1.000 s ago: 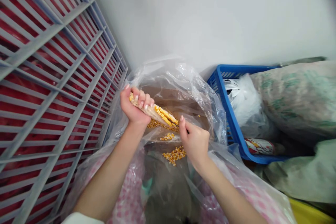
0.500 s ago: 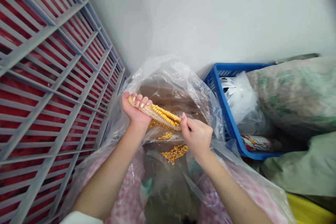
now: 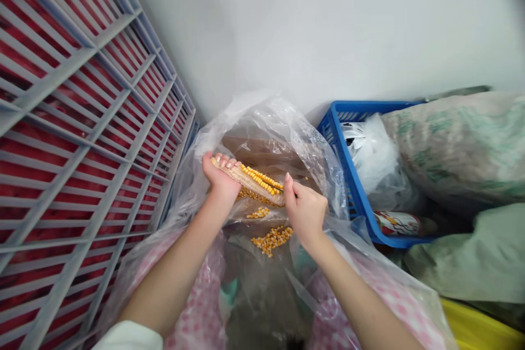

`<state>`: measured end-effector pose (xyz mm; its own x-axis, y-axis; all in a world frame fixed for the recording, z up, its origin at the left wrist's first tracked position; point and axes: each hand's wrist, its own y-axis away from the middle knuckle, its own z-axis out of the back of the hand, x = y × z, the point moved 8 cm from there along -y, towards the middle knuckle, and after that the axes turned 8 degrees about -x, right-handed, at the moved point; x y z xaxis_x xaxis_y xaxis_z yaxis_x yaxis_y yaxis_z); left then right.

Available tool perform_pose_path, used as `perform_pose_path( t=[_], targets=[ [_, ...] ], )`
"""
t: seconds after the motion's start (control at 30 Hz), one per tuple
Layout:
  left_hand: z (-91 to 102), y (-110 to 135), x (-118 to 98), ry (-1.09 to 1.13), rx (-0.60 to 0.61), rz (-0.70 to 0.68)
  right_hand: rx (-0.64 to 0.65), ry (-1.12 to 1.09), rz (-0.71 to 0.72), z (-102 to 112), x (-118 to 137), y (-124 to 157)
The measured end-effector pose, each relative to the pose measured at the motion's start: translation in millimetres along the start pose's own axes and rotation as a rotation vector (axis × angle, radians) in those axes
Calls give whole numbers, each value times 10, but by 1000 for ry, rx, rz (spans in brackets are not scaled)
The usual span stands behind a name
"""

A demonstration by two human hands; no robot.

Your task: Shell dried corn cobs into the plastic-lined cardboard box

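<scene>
A dried corn cob (image 3: 252, 183), partly stripped, its pale bare rows beside remaining lines of yellow kernels, tilts inside the mouth of a clear plastic bag (image 3: 262, 120), with loose kernels (image 3: 272, 240) in small heaps below.

The cob's (image 3: 256, 186) right end is hidden behind the right hand (image 3: 305, 213), and the left hand (image 3: 220, 178) covers part of its left end. At left, the material behind the grey grid (image 3: 94, 136) shows only as red and cannot be identified. The sleeve (image 3: 127, 336) is cut off by the near edge. At right, the edge of the picture cuts off the sack (image 3: 463, 142) and the yellow object (image 3: 479, 328), whose kind cannot be told. The can (image 3: 396, 223) is partly hidden; its label is too small to read. The lower part of the plastic bag (image 3: 262, 120) is too dark and murky to show what lies there.
</scene>
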<state>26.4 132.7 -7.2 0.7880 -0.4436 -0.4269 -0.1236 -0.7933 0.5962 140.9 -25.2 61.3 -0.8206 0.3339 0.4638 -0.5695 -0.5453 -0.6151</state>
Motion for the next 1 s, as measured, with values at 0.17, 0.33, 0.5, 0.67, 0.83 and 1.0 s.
perform_pose_path(
  t=[0.17, 0.33, 0.5, 0.67, 0.83, 1.0],
  targets=[
    [215, -130, 182, -4, -180, 28, 49, -98, -154, -26, -72, 2],
    [52, -65, 129, 7, -102, -9, 127, -214, -361, -10, -336, -140],
    [-410, 312, -104, -48, 279, -68, 233, -605, -626, -179, -537, -177],
    [-594, 493, -329, -75, 446, -146, 427, -842, -684, -448, -381, -47],
    [-657, 540, -610, -85, 442, -291, 401, -1067, -1169, -589, -314, 210],
    [-724, 937, -679, -223, 593, -702, 553, -1326, -1782, -769, 63, 596]
  ],
)
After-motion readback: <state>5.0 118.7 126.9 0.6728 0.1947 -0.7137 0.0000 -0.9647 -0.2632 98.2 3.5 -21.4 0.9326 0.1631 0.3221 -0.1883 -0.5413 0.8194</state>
